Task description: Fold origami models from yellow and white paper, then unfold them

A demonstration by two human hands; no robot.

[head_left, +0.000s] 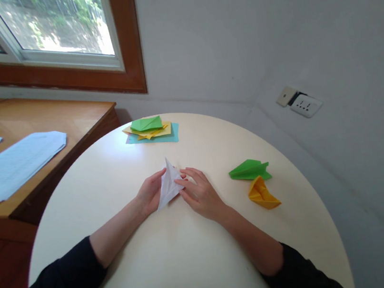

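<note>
Round cream table (182, 270) against a white wall (197, 32). From my remote post I see the left hand (150, 191) pinching a folded white paper triangle (169, 183) over mid-table, the right hand (202, 194) holding its right side, grip narrow. Rightward: pointed green folded-paper piece (250, 170), yellow-orange paper boat (261, 194) just beside. Far edge: layered coloured-paper stack (154, 132).

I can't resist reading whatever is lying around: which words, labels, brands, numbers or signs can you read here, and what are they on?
None can be read.
Pale paper on the desk: faint lines, perhaps writing, too blurred to read.
White paper in the left hand and right hand: no lettering I can make out.
Socket on the wall: slots, no readable mark.
</note>
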